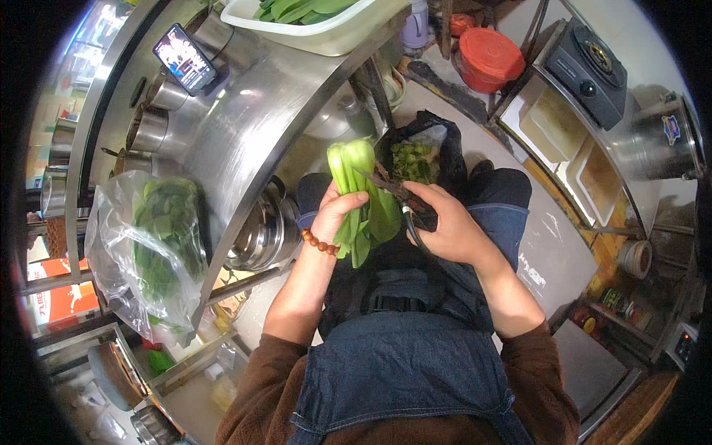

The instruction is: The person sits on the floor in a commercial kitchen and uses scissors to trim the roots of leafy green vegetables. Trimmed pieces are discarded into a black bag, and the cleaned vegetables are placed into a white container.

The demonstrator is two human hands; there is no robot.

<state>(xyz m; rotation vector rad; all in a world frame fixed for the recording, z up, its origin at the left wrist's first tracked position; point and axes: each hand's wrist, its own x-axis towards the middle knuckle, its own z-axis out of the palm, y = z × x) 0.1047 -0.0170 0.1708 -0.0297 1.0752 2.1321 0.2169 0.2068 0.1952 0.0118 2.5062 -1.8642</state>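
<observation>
A head of bok choy is gripped in my left hand, its pale stem end up and its leaves hanging toward my lap. My right hand holds a pair of scissors by the black handles. The blades cross the stems close to the base; whether they touch them I cannot tell. Just beyond my hands, a black plastic bag gapes on the floor with green trimmings inside. A beaded bracelet circles my left wrist.
A stainless steel counter carries a clear plastic bag of greens, a lit phone and a white tub of leaves. Beneath its edge stands a steel pot. At right are a red lidded bucket and a gas stove.
</observation>
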